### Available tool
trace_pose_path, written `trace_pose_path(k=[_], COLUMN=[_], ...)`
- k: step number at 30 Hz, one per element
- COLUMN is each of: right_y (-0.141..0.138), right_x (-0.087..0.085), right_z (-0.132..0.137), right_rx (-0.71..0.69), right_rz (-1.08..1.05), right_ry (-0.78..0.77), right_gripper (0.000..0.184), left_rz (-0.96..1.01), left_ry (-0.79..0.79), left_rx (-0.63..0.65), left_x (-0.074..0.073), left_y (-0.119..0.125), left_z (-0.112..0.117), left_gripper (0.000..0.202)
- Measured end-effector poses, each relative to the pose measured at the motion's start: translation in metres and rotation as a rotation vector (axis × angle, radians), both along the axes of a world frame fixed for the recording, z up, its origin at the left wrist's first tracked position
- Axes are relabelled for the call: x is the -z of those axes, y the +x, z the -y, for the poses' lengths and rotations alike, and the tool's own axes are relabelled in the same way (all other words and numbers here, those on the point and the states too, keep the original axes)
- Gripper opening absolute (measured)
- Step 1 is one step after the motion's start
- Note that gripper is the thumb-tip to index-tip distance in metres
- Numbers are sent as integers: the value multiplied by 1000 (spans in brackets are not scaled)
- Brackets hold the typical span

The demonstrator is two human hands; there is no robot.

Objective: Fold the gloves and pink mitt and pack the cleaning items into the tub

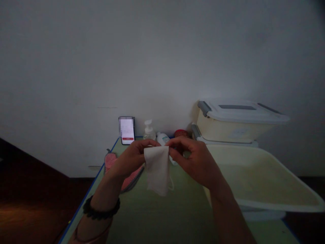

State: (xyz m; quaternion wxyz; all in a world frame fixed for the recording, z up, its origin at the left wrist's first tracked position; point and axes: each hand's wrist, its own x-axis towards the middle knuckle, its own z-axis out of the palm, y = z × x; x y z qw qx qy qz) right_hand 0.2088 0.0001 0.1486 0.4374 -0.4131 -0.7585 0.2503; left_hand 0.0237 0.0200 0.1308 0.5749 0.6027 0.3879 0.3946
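Note:
A white face mask hangs in the air above a light green table. My left hand pinches its upper left corner and my right hand pinches its upper right corner. Both hands have fingers closed on the top edge. A thin ear loop dangles at the mask's lower right. A dark bead bracelet sits on my left wrist.
A pink patterned item lies under my left hand. At the table's back stand a phone, a pump bottle, a white bottle and a red-lidded jar. Cream storage bins and a large cream tray fill the right.

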Motion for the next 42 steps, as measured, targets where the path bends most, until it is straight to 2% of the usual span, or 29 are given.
trace_pose_path(k=[5, 13, 17, 22, 27, 32, 36, 40, 42], right_y=[1, -1, -3, -4, -3, 0, 1, -3, -5], right_x=[3, 1, 1, 3, 4, 3, 3, 7, 9], right_z=[-3, -4, -6, -7, -7, -6, -6, -6, -6], right_rx=[-7, -148, -188, -206, -200, -220, -194, -133, -96], right_rz=[-141, -442, -531, -533, -456, -399, -352, -282, -279], right_ry=[-106, -321, -359, -376, -337, -267, -231, -228, -208], right_gripper=[11, 7, 7, 8, 15, 22, 26, 31, 28], left_rz=[119, 40, 48, 87, 76, 58, 52, 60, 70], left_ry=[37, 144, 114, 109, 110, 104, 105, 92, 82], left_rx=[89, -16, -6, -50, -77, -158, -186, -161, -147], left_x=[1, -5, -6, -9, -9, -6, -3, -1, -1], left_y=[-8, -6, -6, -3, -1, 1, 2, 3, 3], left_z=[0, 4, 5, 8, 7, 4, 2, 1, 1], left_gripper=[27, 22, 18, 14, 12, 11, 14, 18, 15])
